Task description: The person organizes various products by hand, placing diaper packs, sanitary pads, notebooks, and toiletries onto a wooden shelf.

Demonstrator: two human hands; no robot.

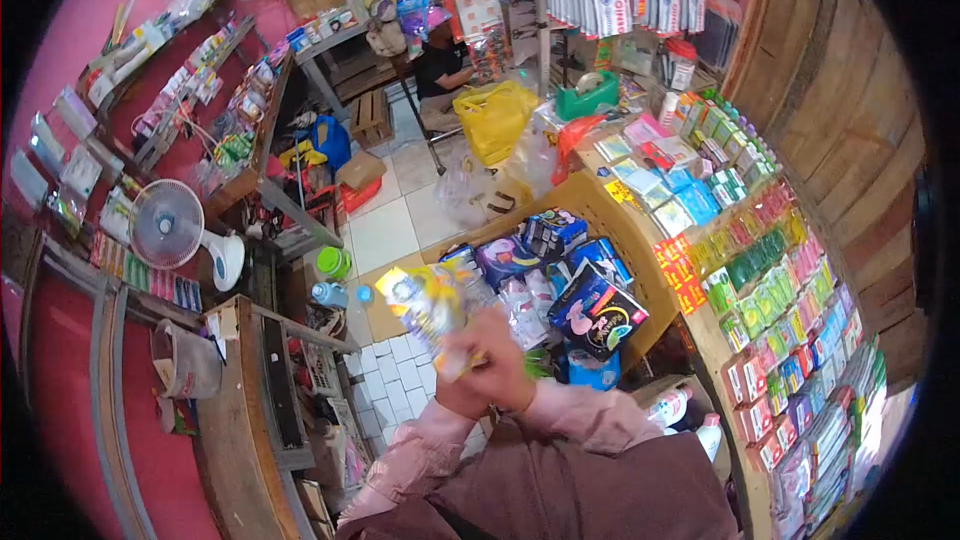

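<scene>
While both arms in pale pink sleeves reach forward, up comes a yellow, white and blue glossy plastic packet (pixel 425 307), blurred, held in front of the body above the white-tiled floor (pixel 391 377), just left of the big brown cardboard box (pixel 648 285). Look at the right hand (pixel 503 365): its fingers are curled closed on the packet's lower end. The left hand (pixel 459 397) sits right beside it, close under that same end, partly covered, so how far it is open I cannot tell.

Inside the box, a jumble of plastic-wrapped packs, with a black pack with a pink design (pixel 597 312) lying tilted on top at the right. Over to the right runs a long pale wooden desk (pixel 714 372), loaded with rows of small coloured boxes, a green tape dispenser (pixel 590 97) at its far end. Beyond the box, a bulging yellow plastic bag (pixel 495 122), and behind it a seated person in a dark top (pixel 437 68). Off left, a white round fan (pixel 168 224) faces the room.
</scene>
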